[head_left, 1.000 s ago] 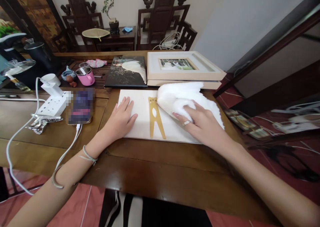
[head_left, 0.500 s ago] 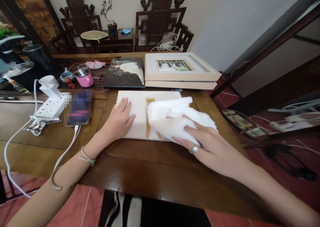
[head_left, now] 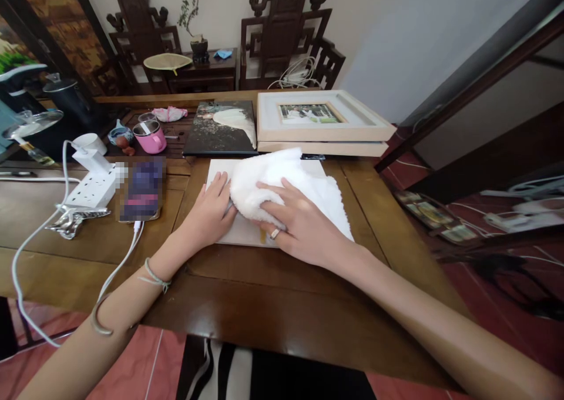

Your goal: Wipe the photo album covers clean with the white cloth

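Observation:
A pale flat board lies on the wooden table, mostly covered by a fluffy white cloth. My left hand rests flat on the board's left side, fingers spread, its fingertips close to the cloth's edge. My right hand presses down on the cloth with fingers wrapped into its folds. A ring shows on one of its fingers. Just below the cloth a bit of a yellowish-brown shape on the board shows; the rest of it is hidden.
Behind the board lie a dark picture panel and a pale framed picture. To the left are a phone on a charging cable, a white power strip, a pink mug and a glass-lidded pot.
My right hand has slid the cloth leftward across the board, up to my left hand, covering most of the yellowish-brown shape. My left hand stays in place.

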A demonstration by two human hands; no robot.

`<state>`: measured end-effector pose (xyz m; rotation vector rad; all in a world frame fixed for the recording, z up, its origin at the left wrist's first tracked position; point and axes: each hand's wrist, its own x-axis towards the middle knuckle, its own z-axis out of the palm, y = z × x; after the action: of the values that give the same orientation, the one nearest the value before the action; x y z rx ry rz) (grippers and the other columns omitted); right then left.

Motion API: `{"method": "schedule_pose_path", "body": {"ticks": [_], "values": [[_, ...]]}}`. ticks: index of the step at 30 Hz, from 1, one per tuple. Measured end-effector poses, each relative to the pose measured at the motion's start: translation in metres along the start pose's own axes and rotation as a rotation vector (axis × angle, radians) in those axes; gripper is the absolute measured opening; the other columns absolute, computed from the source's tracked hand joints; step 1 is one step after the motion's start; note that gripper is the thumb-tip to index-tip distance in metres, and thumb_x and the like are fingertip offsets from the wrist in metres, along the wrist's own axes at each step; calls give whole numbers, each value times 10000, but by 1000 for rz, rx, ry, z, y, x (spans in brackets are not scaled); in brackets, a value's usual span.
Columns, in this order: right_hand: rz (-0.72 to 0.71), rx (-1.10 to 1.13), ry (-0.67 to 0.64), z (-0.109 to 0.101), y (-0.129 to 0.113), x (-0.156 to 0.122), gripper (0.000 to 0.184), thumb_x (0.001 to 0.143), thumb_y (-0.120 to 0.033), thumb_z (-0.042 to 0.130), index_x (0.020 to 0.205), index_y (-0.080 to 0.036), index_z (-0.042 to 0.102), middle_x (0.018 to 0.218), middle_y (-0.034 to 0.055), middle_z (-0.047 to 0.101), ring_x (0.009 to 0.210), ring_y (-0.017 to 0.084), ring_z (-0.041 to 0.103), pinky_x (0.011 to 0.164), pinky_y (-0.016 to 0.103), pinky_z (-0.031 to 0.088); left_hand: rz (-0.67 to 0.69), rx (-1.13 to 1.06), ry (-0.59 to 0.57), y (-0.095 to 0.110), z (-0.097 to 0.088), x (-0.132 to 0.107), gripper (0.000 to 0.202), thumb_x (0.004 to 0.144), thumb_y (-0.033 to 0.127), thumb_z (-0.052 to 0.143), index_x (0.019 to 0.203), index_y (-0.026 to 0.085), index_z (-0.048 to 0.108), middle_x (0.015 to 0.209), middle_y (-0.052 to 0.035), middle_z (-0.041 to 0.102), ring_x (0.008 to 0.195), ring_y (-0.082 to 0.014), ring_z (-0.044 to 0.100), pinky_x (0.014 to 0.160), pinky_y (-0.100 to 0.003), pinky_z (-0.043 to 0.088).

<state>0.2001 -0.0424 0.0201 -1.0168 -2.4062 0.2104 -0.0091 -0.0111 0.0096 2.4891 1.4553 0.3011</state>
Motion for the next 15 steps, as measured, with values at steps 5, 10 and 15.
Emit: {"method": "schedule_pose_path", "body": {"ticks": [5, 10, 15], "values": [[1, -3, -6, -1, 1, -2, 189, 922, -194, 454, 922, -188, 642, 1047, 138, 720, 1350, 313, 467, 1122, 622, 319, 8, 17, -7, 0, 0, 0, 548, 971, 289, 341, 1469, 63, 304, 1594, -229, 221, 1496, -339, 149, 1181, -575, 213], [6, 5, -5, -2, -2, -1, 210, 941, -217, 434, 929, -186, 641, 1065, 140, 714, 1342, 319, 471, 1113, 614, 323, -13, 47, -20, 2, -1, 0, 556, 975, 279, 336, 1465, 17, 310, 1589, -242, 224, 1497, -336, 151, 1182, -567, 215], [231, 167, -89, -21, 0, 10, 270, 953, -361, 428, 850, -224, 637, 1073, 99, 709, 1153, 331, 598, 969, 530, 455, -15, 69, -11, -1, -2, -2, 579, 993, 325, 344, 1476, 10, 298, 1591, -234, 223, 1498, -325, 152, 1188, -542, 212]]}}
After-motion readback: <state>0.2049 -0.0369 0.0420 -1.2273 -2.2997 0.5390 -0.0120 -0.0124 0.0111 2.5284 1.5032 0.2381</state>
